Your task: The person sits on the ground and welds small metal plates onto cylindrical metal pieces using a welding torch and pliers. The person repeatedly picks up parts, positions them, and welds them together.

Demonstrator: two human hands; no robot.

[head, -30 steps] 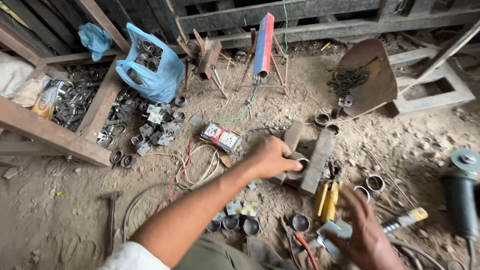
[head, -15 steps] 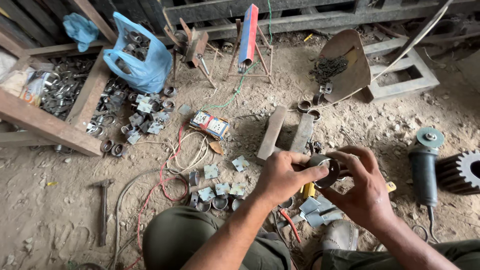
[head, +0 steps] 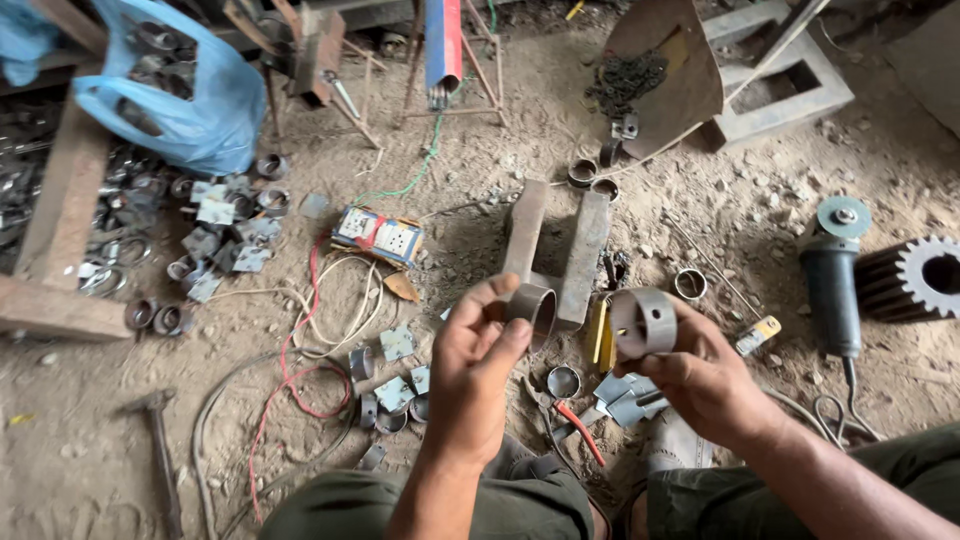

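My left hand (head: 475, 375) grips a short metal ring (head: 536, 308) by its rim, held up in front of me. My right hand (head: 700, 380) holds a second, wider metal ring (head: 643, 321) that has a small hole in its side. The two rings are close together but apart, above the dirt floor. Below them lie two flat steel bars (head: 555, 250) side by side, with small cut metal plates (head: 398, 345) and more rings (head: 563, 381) scattered around my knees.
An angle grinder (head: 832, 275) and a toothed gear (head: 920, 278) lie at the right. A hammer (head: 160, 450) lies at the left. A socket box (head: 378, 236) with loose red and white wires, a blue plastic bag (head: 180, 100) and piles of metal rings (head: 215, 235) sit further left.
My left hand drew back from the steel bars on the floor with a ring. Both hands met over one ring, then parted, each now holding its own ring.
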